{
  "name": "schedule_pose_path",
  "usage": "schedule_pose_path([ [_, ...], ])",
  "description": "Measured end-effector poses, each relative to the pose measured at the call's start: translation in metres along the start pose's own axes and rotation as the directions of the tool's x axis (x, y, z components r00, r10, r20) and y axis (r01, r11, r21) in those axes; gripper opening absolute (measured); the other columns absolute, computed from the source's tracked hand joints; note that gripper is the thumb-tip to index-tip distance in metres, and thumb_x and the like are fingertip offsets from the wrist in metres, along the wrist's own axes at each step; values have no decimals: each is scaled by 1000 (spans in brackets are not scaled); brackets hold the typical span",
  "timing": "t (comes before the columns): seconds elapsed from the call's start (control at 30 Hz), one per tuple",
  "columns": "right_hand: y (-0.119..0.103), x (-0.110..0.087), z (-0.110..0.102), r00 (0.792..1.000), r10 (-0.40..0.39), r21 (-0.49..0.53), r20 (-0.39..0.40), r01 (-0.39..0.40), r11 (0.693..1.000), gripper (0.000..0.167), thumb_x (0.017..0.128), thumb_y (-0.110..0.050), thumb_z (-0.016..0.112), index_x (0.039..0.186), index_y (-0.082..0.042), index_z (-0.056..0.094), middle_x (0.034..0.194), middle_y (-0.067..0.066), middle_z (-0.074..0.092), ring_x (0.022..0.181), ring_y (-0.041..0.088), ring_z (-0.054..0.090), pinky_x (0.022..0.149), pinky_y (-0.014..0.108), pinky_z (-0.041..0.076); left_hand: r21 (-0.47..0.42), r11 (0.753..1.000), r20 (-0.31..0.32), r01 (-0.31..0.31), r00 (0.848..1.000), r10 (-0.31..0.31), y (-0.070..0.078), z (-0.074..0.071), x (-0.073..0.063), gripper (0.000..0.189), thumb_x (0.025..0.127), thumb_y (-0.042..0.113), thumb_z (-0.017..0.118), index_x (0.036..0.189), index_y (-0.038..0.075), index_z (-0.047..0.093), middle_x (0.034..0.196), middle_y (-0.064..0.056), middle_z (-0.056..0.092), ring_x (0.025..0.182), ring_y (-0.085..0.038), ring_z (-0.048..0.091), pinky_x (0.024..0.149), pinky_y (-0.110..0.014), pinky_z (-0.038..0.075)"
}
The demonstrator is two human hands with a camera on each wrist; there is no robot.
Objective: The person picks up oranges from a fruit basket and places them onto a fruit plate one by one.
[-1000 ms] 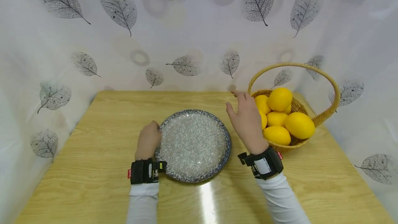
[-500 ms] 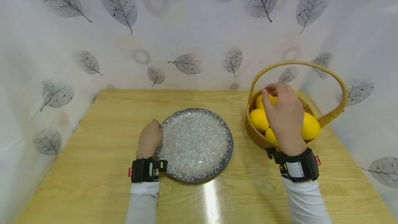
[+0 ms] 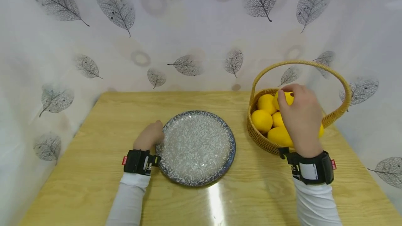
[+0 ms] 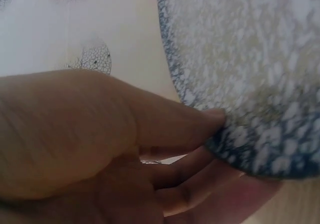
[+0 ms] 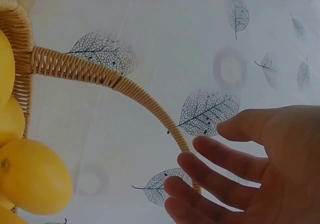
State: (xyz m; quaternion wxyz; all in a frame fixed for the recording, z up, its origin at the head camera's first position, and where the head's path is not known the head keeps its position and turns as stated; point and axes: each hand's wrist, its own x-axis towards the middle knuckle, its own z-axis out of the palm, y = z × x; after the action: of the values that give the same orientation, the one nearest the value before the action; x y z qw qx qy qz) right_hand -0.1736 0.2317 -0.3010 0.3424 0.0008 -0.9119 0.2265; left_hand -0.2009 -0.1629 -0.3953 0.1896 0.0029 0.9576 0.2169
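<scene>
Fingers of our left hand (image 3: 148, 137) pinched the round, speckled-grey ceramic plate (image 3: 198, 145), perhaps steadying it; our right hand (image 3: 303, 119) hung empty.

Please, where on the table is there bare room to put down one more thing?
Bare table lies left of the left hand, between the plate and the basket, and beyond the plate. The basket is crowded: yellow fruits inside, with the right hand over them.

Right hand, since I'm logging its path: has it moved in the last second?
Yes: in the head view, the right hand went rightward, from the left side of the basket to over its yellow fruit.
</scene>
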Motion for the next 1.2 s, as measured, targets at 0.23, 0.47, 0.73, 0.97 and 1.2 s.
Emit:
schedule_pose_path([
  [0.23, 12, 4, -10, 987, 117, -72, 111, -109, 991, 37, 104, -27, 53, 120, 3, 66, 124, 28, 64, 109, 47, 56, 77, 61, 48, -47, 991, 88, 122, 989, -118, 1, -9, 1, 34, 92, 3, 60, 124, -4, 53, 122, -26, 61, 55, -21, 58, 46, -24, 43],
  [0.47, 30, 6, -6, 982, 130, -89, 135, -119, 989, 43, 103, -24, 57, 137, 1, 58, 139, 32, 51, 121, 52, 48, 82, 65, 47, -15, 997, 123, 70, 990, -68, -8, -6, -1, 8, 97, 8, 58, 101, 2, 54, 96, -16, 63, 59, -23, 65, 56, -29, 49],
  [0.73, 56, 16, -2, 933, 183, -93, 310, -162, 982, 66, 103, -32, 58, 156, 0, 34, 154, 39, 29, 133, 62, 30, 102, 74, 34, -115, 993, 163, -42, 985, 60, -15, -15, 8, 13, 102, 7, 58, 104, -4, 51, 108, -23, 61, 67, -25, 70, 65, -34, 60],
  [0.97, 75, 14, 2, 867, 210, -140, 452, -163, 977, 73, 103, -35, 58, 155, 8, 29, 151, 47, 22, 131, 66, 28, 101, 77, 33, -125, 988, 143, -86, 984, 104, -16, -13, 10, 13, 102, 7, 59, 103, -3, 53, 105, -22, 61, 68, -25, 69, 63, -35, 60],
  [1.2, 85, 14, 12, 832, 233, -145, 503, -185, 972, 76, 102, -34, 59, 155, 9, 26, 151, 48, 22, 131, 66, 29, 102, 78, 33, -121, 989, 114, -79, 989, 93, -19, -11, 12, 13, 102, 7, 59, 106, -5, 55, 102, -22, 63, 70, -25, 68, 61, -35, 60],
])
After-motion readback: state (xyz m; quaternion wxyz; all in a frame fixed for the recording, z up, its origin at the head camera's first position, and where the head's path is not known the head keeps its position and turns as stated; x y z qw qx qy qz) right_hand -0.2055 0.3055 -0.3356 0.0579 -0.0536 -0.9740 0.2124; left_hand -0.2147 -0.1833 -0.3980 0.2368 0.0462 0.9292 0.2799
